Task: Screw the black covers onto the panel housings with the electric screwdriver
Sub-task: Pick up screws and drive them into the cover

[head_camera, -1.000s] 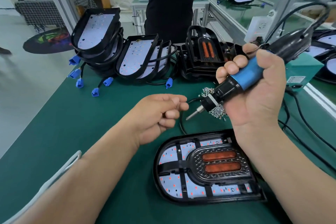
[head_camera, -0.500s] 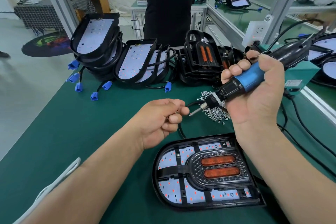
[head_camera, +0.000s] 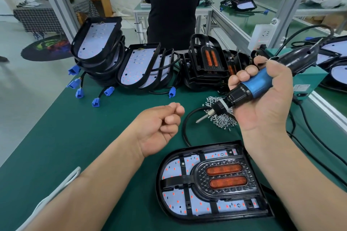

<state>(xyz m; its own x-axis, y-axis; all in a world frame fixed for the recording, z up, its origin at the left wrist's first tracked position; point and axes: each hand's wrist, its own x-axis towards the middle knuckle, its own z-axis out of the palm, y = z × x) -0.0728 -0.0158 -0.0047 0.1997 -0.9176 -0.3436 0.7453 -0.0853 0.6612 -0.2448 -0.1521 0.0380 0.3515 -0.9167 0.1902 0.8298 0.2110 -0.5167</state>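
Observation:
A panel housing (head_camera: 170, 199) lies flat on the green mat at the front. Its black cover (head_camera: 223, 178), with two orange lenses, sits on the white LED board. My right hand (head_camera: 262, 103) grips the blue-and-black electric screwdriver (head_camera: 257, 84) above the screw pile (head_camera: 223, 119), with the bit pointing down and left. My left hand (head_camera: 161, 127) hovers to the left of the bit. Its fingers are curled and the thumb presses on the forefinger. I see nothing between them.
Open housings (head_camera: 139, 69) with blue connectors (head_camera: 95, 102) lean in stacks at the back left. Spare black covers (head_camera: 208, 62) stand at the back middle. A teal box (head_camera: 309, 78) and cables lie to the right. A person in black stands beyond the bench. A white cord (head_camera: 56, 191) lies front left.
My left hand met the screwdriver bit half a second ago and has drawn back to the left. The screwdriver has stayed in about the same place.

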